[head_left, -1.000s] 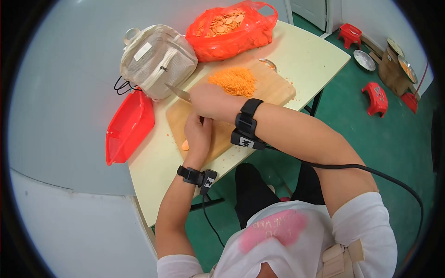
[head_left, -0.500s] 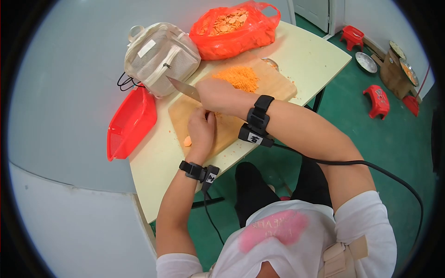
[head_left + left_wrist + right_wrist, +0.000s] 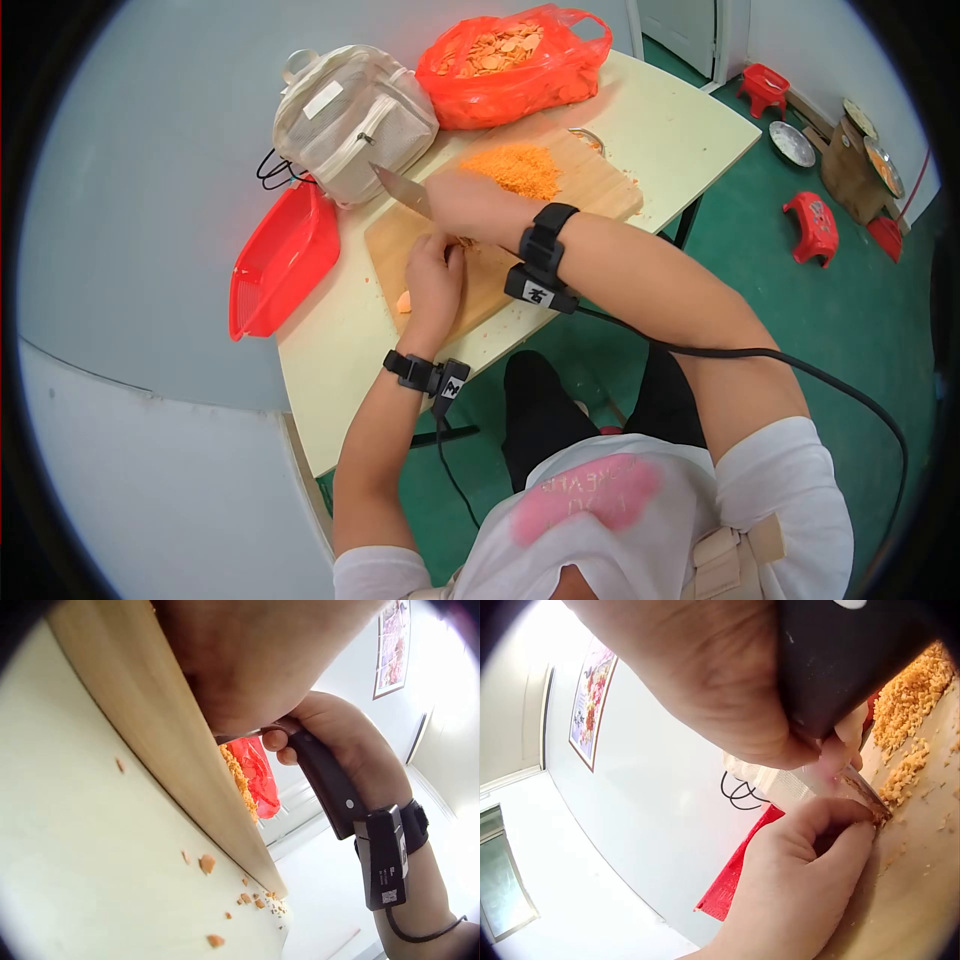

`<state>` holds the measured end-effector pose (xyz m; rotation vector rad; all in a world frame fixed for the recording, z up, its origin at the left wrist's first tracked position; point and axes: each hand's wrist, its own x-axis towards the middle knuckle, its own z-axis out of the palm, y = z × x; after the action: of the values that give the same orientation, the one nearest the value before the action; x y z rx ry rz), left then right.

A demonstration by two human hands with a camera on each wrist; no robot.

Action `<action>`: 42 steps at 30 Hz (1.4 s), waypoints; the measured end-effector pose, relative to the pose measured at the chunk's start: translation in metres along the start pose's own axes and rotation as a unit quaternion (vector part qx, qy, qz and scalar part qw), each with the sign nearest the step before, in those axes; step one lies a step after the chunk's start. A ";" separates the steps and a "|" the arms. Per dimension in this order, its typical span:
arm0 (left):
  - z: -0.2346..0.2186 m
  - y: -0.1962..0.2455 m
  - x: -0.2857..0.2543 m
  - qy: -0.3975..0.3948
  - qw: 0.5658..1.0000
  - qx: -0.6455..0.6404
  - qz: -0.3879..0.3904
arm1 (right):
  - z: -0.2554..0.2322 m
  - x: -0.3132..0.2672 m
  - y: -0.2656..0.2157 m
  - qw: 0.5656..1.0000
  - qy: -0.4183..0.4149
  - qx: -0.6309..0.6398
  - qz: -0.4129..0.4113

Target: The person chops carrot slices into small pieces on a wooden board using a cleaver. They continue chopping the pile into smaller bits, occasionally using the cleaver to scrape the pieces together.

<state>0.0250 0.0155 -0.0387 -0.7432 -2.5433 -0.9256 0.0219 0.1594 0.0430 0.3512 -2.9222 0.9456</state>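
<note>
My right hand [image 3: 470, 205] grips a kitchen knife by its dark riveted handle [image 3: 322, 776]. The blade [image 3: 405, 192] points to the far left over the wooden cutting board [image 3: 595, 185]. My left hand [image 3: 434, 280] is on the board's near left part, fingers curled. Its fingertips pinch a small carrot piece [image 3: 880, 817] right beside the blade, mostly hidden by the fingers. Finely chopped carrot [image 3: 520, 170] is heaped on the board beyond my right hand. One carrot slice [image 3: 404, 302] lies left of my left wrist.
A red plastic bag [image 3: 500, 95] of carrot slices and a beige mesh backpack [image 3: 350, 130] stand behind the board. The red basket [image 3: 285, 260] is at the table's left edge. A metal bowl [image 3: 590, 138] sits behind the board. Crumbs [image 3: 207, 863] dot the table.
My right hand has shifted slightly away and to the right with the knife, overlapping more of the chopped heap. My left hand stays nearly in place. The view has shifted slightly.
</note>
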 end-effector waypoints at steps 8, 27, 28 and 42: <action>0.003 -0.002 0.002 0.027 1.000 -0.003 0.017 | 0.001 -0.001 0.000 1.000 0.020 -0.008 0.003; 0.004 -0.007 -0.001 0.042 0.999 0.015 -0.023 | 0.011 0.007 -0.009 0.999 0.028 -0.032 -0.006; 0.004 -0.008 0.000 0.044 0.999 0.015 -0.022 | 0.007 0.007 -0.010 1.000 0.002 -0.025 -0.004; 0.001 -0.005 -0.002 0.046 0.999 0.024 0.007 | 0.006 0.013 0.007 0.999 0.006 -0.054 -0.002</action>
<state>0.0233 0.0124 -0.0428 -0.6883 -2.4682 -0.8709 0.0076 0.1593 0.0357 0.3450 -2.9455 0.7837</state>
